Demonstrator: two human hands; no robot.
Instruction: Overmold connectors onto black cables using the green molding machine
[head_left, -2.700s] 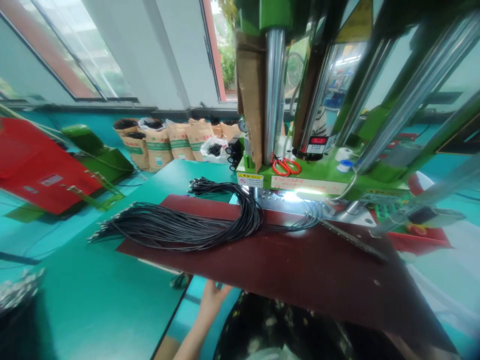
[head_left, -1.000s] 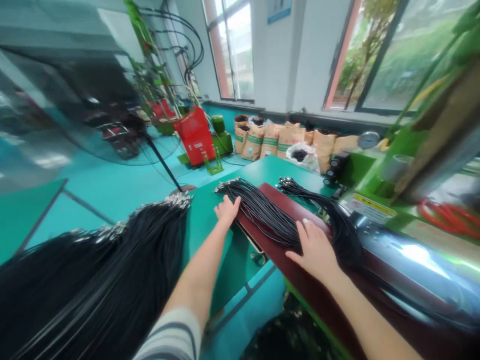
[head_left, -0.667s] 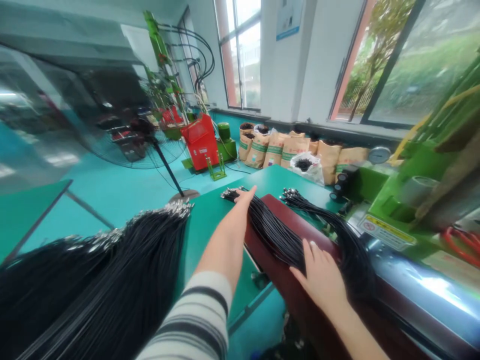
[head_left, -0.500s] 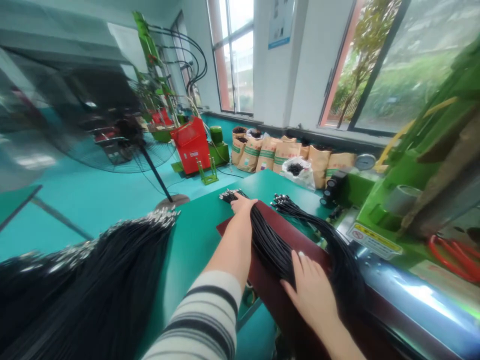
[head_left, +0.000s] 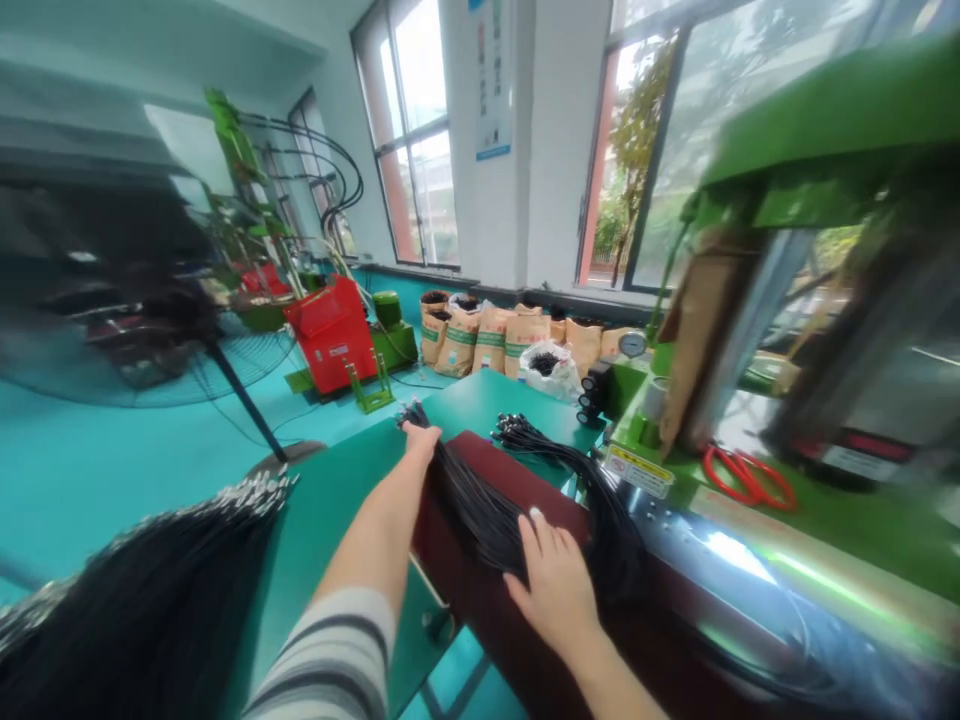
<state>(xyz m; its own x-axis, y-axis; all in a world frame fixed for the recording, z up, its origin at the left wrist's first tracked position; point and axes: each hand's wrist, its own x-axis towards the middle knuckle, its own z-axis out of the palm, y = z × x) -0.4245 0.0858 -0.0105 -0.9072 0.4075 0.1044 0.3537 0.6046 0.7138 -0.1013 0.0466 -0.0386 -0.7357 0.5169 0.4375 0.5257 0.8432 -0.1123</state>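
A bundle of thin black cables [head_left: 476,510] lies lengthwise over a dark red board [head_left: 480,455]. My left hand [head_left: 421,436] is closed around its far end, just behind the small metal tips. Nearer to me, my right hand [head_left: 555,575] rests on the same bundle with fingers stretched out and thumb apart. A second bundle of black cables [head_left: 611,530] runs alongside on the right, its metal tips pointing away from me. To the left, a large pile of black cables [head_left: 165,590] with silvery ends hangs by the green table [head_left: 322,520].
At right stands a green machine [head_left: 810,150] with a shiny metal bed [head_left: 720,560] and red-handled scissors [head_left: 750,478]. Paper sacks [head_left: 491,340] line the wall under the windows. A fan [head_left: 240,385] and a red machine cabinet [head_left: 334,335] stand at left.
The view has turned right, so the surroundings shift left and more of the green machine and the scissors shows. Both hands stay on the same cable bundle.
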